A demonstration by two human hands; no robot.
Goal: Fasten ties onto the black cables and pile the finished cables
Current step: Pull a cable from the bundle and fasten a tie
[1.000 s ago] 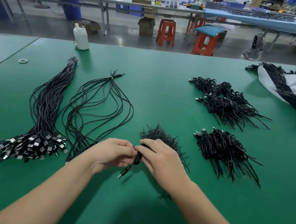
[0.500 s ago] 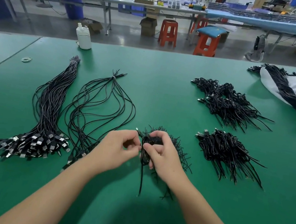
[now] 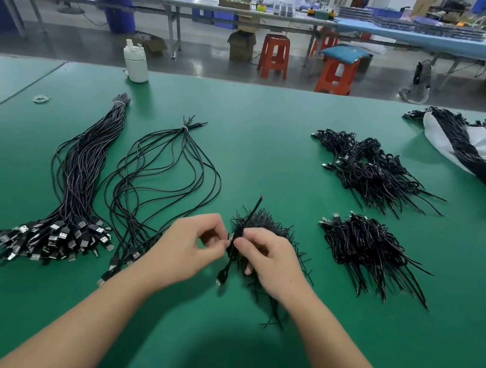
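Note:
My left hand [image 3: 191, 245] and my right hand [image 3: 268, 258] meet over the green table [image 3: 255, 154], both pinching a folded black cable [image 3: 235, 239]. Its plug end hangs down below my fingers and one thin end sticks up and away. Behind my right hand lies a heap of black ties [image 3: 264, 221]. To the left lie a thick bundle of unfinished cables [image 3: 80, 166] with USB plugs and a looser bundle [image 3: 161, 171]. Two piles of finished cables sit to the right, a nearer pile [image 3: 361, 245] and a farther pile [image 3: 370, 168].
A white bottle [image 3: 135, 62] stands at the table's far edge. A rubber band [image 3: 41, 98] lies far left. More cable bundles on white wrapping [image 3: 480, 150] sit at the far right. Red stools and workbenches stand beyond the table.
The cable in my hands has turned: its free end, hanging down half a second ago, now points up, and the plug end dangles below. Both hands stayed together in front of the ties.

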